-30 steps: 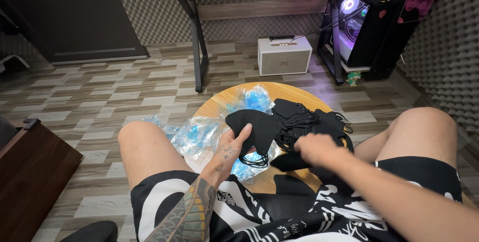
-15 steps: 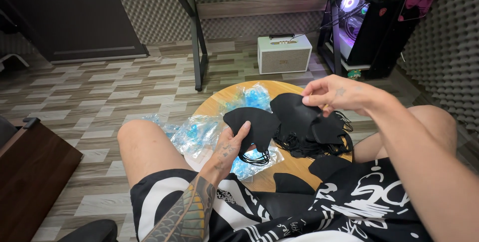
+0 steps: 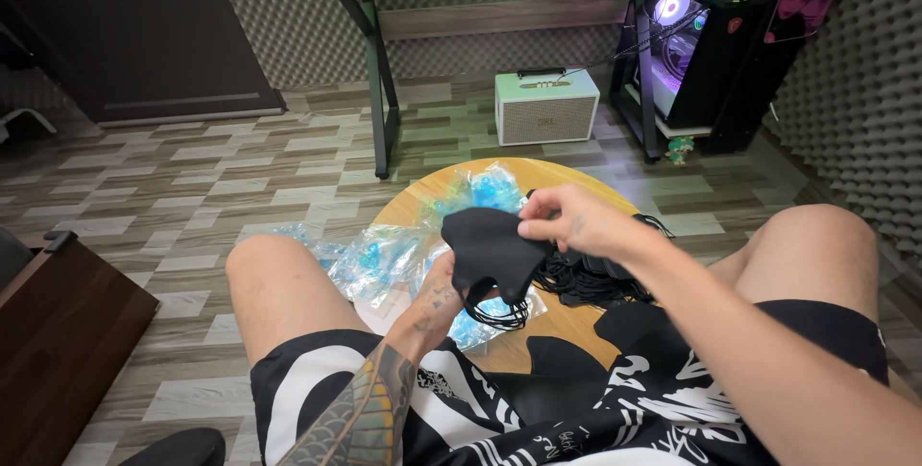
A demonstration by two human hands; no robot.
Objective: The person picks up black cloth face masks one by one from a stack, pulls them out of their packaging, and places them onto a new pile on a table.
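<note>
Person seated, both hands over a round wooden desk (image 3: 567, 176). Right hand (image 3: 573, 219) has its fingers pinched on the top edge of a black face mask (image 3: 490, 250); left hand (image 3: 440, 291) sits under it, fingers closed on the lower part and its hanging black ear loops (image 3: 495, 312). Mask is held just above the desk, between a pile of black masks (image 3: 591, 279) on the right and clear blue-printed wrappers (image 3: 384, 257) on the left. Risk: dangling loops likely snag the pile's loops and drag extras; slick wrappers at the left edge could slide to the floor.
</note>
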